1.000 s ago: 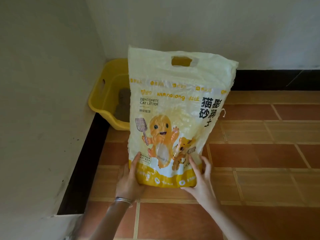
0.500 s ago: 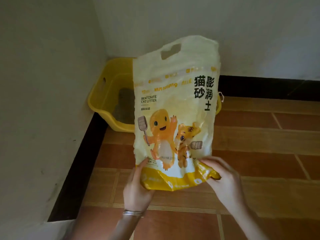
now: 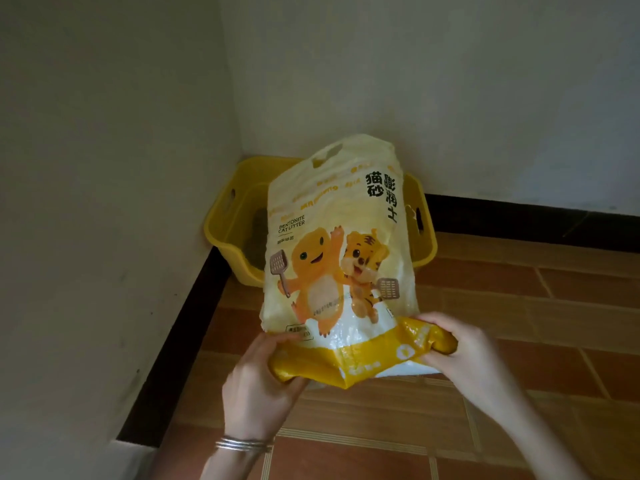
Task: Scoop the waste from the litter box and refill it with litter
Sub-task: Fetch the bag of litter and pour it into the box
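Note:
A white and yellow bag of bentonite cat litter (image 3: 332,244) with cartoon animals printed on it is held up off the floor, its top leaning away over the yellow litter box (image 3: 228,230). My left hand (image 3: 259,379) grips the bag's yellow bottom left corner. My right hand (image 3: 460,351) grips the bottom right corner, bunching the plastic. The litter box sits in the corner of the room behind the bag, with grey litter visible inside at its left; most of the box is hidden by the bag.
White walls (image 3: 104,168) meet in the corner behind the box, with a black skirting (image 3: 180,341) along their base. The floor (image 3: 519,323) is reddish-brown tile and extends to the right and toward me.
The bag's bottom has been lifted off the floor and its top has tipped away toward the box. My hands went from resting flat on the bag's base to gripping its bottom corners.

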`<move>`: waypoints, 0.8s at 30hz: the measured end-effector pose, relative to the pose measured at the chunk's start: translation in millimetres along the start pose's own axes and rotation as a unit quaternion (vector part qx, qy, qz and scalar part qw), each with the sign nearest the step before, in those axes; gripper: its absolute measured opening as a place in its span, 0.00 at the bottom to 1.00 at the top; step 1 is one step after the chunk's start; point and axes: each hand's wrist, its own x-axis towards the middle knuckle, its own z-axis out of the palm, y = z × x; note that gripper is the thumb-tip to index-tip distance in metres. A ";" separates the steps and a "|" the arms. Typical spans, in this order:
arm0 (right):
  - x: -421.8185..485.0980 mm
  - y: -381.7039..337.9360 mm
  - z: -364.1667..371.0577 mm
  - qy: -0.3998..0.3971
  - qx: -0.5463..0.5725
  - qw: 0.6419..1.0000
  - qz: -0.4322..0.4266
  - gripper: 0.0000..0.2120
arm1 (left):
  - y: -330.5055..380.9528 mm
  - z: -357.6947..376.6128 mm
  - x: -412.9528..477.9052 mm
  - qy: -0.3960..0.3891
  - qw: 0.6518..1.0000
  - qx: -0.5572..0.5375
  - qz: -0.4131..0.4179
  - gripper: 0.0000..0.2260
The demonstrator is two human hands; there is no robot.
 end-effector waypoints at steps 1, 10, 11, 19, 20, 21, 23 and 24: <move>1.8 -4.9 -0.3 -0.007 -0.001 1.000 -0.003 0.22 | 1.9 -4.8 -0.6 -0.001 1.000 -0.001 -0.004 0.23; 14.4 -28.8 -16.6 -0.020 -0.020 0.999 -0.015 0.17 | 16.2 -30.0 16.1 -0.030 0.999 0.023 0.030 0.14; 12.6 -27.8 -16.5 -0.022 -0.015 1.000 -0.011 0.16 | 18.2 -32.2 17.9 -0.029 0.999 0.028 0.036 0.15; 18.2 -43.0 -30.8 0.007 0.014 1.000 -0.011 0.09 | 31.5 -43.3 48.0 -0.069 0.996 -0.018 0.063 0.11; 21.0 -44.6 -31.9 0.011 0.014 1.000 -0.012 0.09 | 32.4 -43.4 50.9 -0.067 0.996 -0.022 0.062 0.11; 24.0 -45.6 -33.6 0.016 0.016 1.000 -0.010 0.09 | 34.8 -43.2 53.6 -0.064 0.996 -0.022 0.062 0.11; 27.4 -45.3 -34.7 0.018 0.015 1.000 -0.006 0.09 | 39.0 -43.8 57.5 -0.061 0.996 -0.014 0.062 0.11; 27.3 -45.4 -34.6 0.017 0.012 1.000 -0.005 0.08 | 40.3 -45.2 59.1 -0.062 0.996 -0.010 0.063 0.12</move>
